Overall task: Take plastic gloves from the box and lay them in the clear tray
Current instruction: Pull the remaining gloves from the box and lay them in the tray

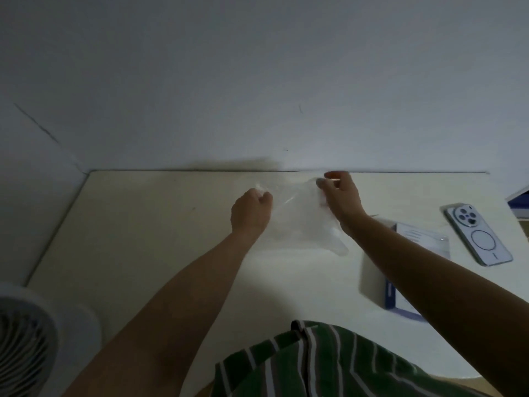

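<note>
No text can be read. The box near the counter's right edge carries printed lines, all blurred.

Two hands are shown, the left hand and the right hand, each followed by a bare forearm uncovered by any sleeve within view. Well behind the wrists, close to the body, a dark green garment is worn, crossed by thin pale stripes, some white, some grey, with a dark folded edge at its top.
</note>
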`<state>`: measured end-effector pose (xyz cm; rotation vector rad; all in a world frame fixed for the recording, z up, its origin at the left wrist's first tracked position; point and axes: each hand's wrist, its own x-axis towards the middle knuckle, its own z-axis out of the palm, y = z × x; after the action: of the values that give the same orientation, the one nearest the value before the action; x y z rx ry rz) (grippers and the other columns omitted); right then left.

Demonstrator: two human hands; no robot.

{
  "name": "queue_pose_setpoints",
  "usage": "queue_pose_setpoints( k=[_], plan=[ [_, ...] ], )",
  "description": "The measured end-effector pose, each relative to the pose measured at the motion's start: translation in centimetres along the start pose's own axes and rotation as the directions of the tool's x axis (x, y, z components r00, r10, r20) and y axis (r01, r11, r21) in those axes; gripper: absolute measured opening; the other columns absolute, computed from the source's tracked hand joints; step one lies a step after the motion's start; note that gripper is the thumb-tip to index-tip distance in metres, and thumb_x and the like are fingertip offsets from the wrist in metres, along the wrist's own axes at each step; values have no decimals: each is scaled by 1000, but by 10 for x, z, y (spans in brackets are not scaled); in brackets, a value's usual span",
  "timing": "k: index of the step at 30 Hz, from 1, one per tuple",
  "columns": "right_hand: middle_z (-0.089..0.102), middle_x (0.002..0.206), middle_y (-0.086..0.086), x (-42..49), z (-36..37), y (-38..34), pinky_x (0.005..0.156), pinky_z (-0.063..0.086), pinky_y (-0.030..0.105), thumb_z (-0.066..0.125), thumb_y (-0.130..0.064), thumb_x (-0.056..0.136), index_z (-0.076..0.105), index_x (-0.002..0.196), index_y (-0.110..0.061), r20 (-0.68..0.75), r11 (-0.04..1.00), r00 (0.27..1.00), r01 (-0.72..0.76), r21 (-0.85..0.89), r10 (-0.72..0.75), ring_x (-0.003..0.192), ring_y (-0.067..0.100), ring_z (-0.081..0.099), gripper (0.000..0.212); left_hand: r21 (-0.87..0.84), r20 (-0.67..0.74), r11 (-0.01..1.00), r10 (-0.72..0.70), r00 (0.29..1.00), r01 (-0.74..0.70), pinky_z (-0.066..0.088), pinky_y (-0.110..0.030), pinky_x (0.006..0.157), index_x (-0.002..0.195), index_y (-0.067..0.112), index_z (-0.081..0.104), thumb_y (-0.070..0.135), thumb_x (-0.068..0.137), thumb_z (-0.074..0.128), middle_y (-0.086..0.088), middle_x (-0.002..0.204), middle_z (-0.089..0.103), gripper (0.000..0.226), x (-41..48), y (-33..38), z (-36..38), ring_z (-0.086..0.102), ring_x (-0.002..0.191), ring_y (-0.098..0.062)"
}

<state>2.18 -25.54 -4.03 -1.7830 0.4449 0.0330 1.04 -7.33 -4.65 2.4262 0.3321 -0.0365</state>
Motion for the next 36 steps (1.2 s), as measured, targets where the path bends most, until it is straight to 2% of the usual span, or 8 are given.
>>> queue_pose_setpoints(
  k=[4, 8, 12, 16, 21, 24, 28, 36],
  plan=[
    [54, 113, -6, -10, 2, -15, 88, 40, 25, 59, -15, 84, 54, 114, -25, -181, 923, 907, 361, -132, -380, 102, 12, 50, 32, 211, -48, 975, 78, 996, -66, 35, -32, 61, 93, 7, 50, 26, 101, 35, -13, 88, 63, 25, -1, -6, 5, 61, 85, -33],
    [61, 79, 10, -25, 3, -35, 62, 40, 20, 50, -1, 85, 64, 92, -11, -30, 863, 862, 506, -12, -506, 69, 15, 52, 19, 352, -17, 927, 145, 989, -130, 37, -33, 60, 105, 5, 49, 23, 103, 32, -13, 92, 65, 25, 1, -8, 9, 63, 85, -32],
    [68, 71, 1, -25, 18, -26, 60, 51, 21, 51, -4, 91, 70, 89, -15, 466, 837, 827, 473, -274, -315, 60, 11, 62, 22, 421, 37, 897, 132, 991, -135, 39, -34, 61, 113, 5, 47, 16, 102, 35, -13, 97, 66, 20, 4, -8, 11, 64, 86, -30],
    [68, 101, 5, -6, 31, 13, 76, 51, 26, 53, -9, 92, 66, 117, -19, 473, 694, 877, 394, -603, -87, 80, 15, 62, 30, 403, 31, 905, 135, 990, -136, 40, -33, 60, 121, 5, 42, 9, 97, 42, -14, 104, 60, 24, 1, -7, 13, 62, 86, -30],
    [66, 113, 6, 2, 41, 32, 85, 50, 28, 51, -6, 93, 54, 133, -21, 571, 692, 820, 383, -611, 50, 94, 18, 62, 43, 530, 44, 727, 492, 870, -437, 42, -30, 60, 101, 9, 56, 4, 72, 62, -9, 96, 54, 30, 3, -1, 18, 56, 79, -24],
    [64, 116, 8, 4, 46, 32, 86, 49, 29, 52, -1, 93, 53, 133, -11, 626, 707, 770, 375, -599, 122, 93, 15, 58, 41, 343, 290, 861, 284, 914, -376, 44, -32, 69, 113, 7, 49, 17, 91, 59, -13, 110, 53, 26, 3, 7, 30, 59, 94, -29],
    [60, 108, 10, 17, 39, 35, 75, 58, 32, 52, 3, 90, 55, 129, -10, 526, 765, 824, 196, -614, 210, 87, 21, 62, 41, 362, 549, 918, -69, 833, -163, 44, -37, 91, 141, 8, 26, 34, 87, 68, -20, 135, 33, 74, 12, -8, 44, 49, 118, -38],
    [20, 150, 24, 38, 40, 47, 108, 35, 44, 69, -13, 86, 21, 151, -11, 469, 482, 810, 273, -833, 351, 135, 41, 31, 80, 476, 594, 867, -192, 781, -149, 38, -44, 105, 154, 26, 2, 28, 82, 72, -23, 152, 4, 100, 28, -26, 51, 18, 139, -43]
  ],
)
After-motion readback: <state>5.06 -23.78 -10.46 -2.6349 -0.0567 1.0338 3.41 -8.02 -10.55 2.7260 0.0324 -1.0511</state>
